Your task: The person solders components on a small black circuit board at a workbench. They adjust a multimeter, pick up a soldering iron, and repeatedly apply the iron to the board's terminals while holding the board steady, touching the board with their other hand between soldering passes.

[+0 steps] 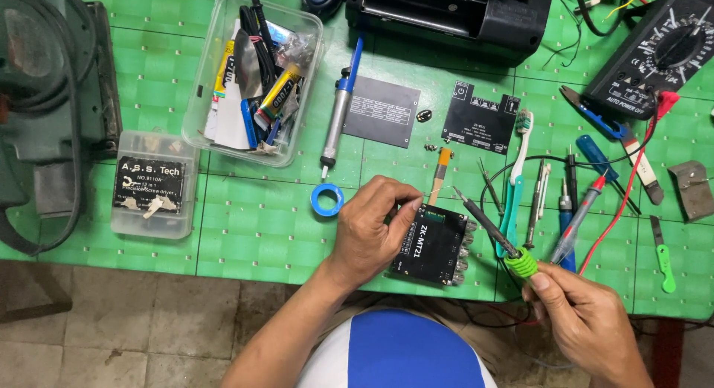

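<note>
Circuit board (433, 247): pinched by left hand (372, 228) on bench (245, 232).
Soldering iron (491, 228): clasped in right hand (584, 317).
Risk: hot tip close to fingers, likely burn.

Single head-worn view, looking almost straight down from above the person's lap onto the green gridded table (245, 232). The table's near edge crosses the lower third of the frame, with tiled floor (149, 321) below it; the far edge lies outside the frame. The camera sits close, both forearms entering from the bottom edge.
</note>
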